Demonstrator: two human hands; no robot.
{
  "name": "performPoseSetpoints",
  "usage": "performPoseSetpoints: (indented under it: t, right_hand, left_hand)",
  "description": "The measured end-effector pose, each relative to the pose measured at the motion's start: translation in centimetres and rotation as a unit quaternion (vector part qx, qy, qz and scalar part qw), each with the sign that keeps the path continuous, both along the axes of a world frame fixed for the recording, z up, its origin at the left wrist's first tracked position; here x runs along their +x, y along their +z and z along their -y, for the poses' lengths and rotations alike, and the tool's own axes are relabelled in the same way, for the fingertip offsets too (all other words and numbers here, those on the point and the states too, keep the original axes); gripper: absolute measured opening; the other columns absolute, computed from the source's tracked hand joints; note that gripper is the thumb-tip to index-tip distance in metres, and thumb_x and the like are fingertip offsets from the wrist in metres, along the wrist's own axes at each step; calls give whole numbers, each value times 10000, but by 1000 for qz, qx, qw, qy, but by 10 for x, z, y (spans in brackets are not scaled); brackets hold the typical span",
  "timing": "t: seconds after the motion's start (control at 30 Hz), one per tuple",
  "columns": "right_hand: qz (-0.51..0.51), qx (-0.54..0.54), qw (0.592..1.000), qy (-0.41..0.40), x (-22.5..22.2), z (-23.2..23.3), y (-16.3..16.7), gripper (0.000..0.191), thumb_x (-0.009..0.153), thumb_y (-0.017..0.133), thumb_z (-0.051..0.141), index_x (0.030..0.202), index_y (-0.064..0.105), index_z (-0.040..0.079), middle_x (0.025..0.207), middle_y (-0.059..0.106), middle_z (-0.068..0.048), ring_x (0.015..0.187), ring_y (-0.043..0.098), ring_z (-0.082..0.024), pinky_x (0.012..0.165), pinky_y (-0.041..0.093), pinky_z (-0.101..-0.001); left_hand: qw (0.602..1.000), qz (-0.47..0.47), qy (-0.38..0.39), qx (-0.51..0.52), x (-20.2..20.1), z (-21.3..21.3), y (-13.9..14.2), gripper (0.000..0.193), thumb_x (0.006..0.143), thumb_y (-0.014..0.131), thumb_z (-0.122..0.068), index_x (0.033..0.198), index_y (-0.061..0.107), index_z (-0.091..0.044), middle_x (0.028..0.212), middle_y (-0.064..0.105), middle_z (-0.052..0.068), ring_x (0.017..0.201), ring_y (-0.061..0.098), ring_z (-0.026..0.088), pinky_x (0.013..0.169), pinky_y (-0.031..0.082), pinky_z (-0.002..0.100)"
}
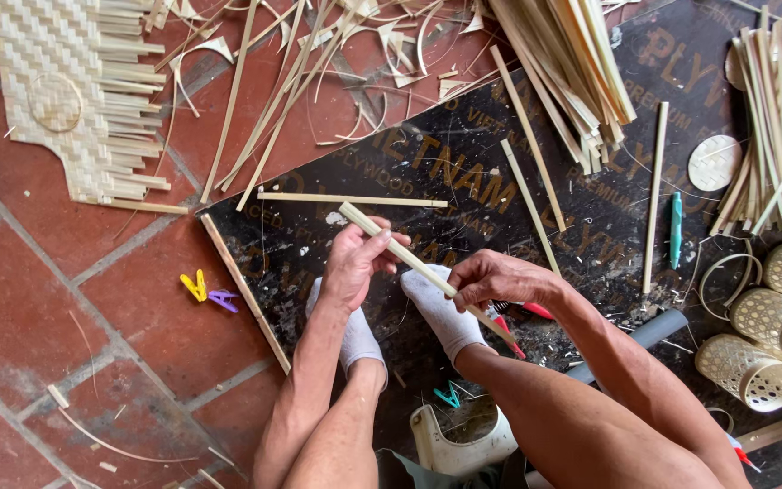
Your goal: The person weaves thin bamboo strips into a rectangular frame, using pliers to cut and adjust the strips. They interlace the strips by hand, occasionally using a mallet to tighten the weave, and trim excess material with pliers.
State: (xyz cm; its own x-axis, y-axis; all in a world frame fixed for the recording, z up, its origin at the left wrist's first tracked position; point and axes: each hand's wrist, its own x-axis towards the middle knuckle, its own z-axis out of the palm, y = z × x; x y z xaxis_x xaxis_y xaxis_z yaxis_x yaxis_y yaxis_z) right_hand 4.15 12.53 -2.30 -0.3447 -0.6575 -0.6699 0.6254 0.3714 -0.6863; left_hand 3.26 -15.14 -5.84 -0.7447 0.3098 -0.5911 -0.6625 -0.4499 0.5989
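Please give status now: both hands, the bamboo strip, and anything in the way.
Left hand and right hand both grip the bamboo strip. Strip slants over the socked feet. Red-handled tool lies beneath the right hand.

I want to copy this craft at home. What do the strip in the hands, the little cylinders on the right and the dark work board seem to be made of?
Strip, held by left hand and right hand: likely split bamboo, pale, unfinished, fibrous.
Woven cylinders: thin bamboo or cane strands in open weave, natural tan.
Work board: probably film-faced plywood, its dark smooth coat scuffed.
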Motion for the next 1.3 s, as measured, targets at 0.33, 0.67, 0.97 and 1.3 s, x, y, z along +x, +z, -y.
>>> performPoseSetpoints:
  t: [0.33, 0.67, 0.97, 1.3]
  right_hand:
    - [13, -54, 992, -111, 12, 10, -19, 223, 908, 757, 212, 980, 776, 2, 852, 732, -1, 800, 647, -75, 732, 536, -272]
    - [-194, 74, 972, -110, 18, 21, -59, 156, 961, 705, 171, 1002, 755, 30, 827, 695, -50, 773, 622, -119, 693, 517, -304]
    - [-441, 317, 821, -176, -43, 38, -90, 204, 962, 709, 142, 1149, 742, 69, 901, 715, -115, 769, 688, -240, 665, 521, -369]
    - [-547, 405, 717, -151, -59, 45, -100, 183, 967, 732, 220, 1127, 746, 131, 989, 671, -114, 903, 666, -326, 747, 528, -453]
  left_hand:
    - [997, -45, -61, 19, 1, -12, -2, 328, 983, 668, -109, 1274, 607, 27, 1063, 764, 143, 892, 738, 161, 680, 577, 245]
    - [992, -81, -38, -91, 16, -2, -33, 390, 990, 637, -137, 1342, 580, 20, 1128, 758, 123, 896, 720, 144, 688, 560, 244]
    - [887, -122, -108, -431, 50, 57, -75, 293, 959, 668, -204, 1212, 710, -63, 1063, 769, 91, 922, 735, 149, 741, 603, 253]
    - [924, -61, -29, -375, 53, 84, -76, 310, 926, 688, -174, 1201, 701, -30, 966, 775, 90, 779, 729, 128, 643, 589, 266]
